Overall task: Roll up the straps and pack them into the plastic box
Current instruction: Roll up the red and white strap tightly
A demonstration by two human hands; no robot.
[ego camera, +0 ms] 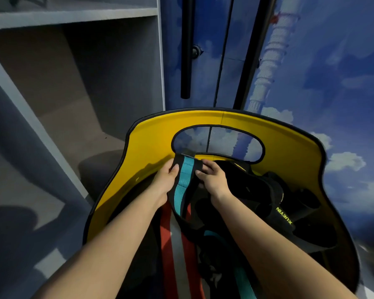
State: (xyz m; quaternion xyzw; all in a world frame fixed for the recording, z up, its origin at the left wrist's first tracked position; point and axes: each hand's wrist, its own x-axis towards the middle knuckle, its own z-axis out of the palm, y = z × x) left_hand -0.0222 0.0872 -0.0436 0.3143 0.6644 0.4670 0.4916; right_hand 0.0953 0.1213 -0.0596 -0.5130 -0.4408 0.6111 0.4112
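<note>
The head view shows the left hand [167, 180] and right hand [212, 180] pinching the teal-striped strap [184, 178] (soft, light webbing, likely floppy) by its folded top edge, best gripped there.

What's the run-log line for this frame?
left hand: pinches teal strap | right hand: pinches same strap end | yellow bin: holds straps | stage: rolling

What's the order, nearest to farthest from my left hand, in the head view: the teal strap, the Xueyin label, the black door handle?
From the left hand:
1. Teal strap, pinched in it, just to its right.
2. Xueyin label, lower right.
3. Black door handle, up top.
</note>
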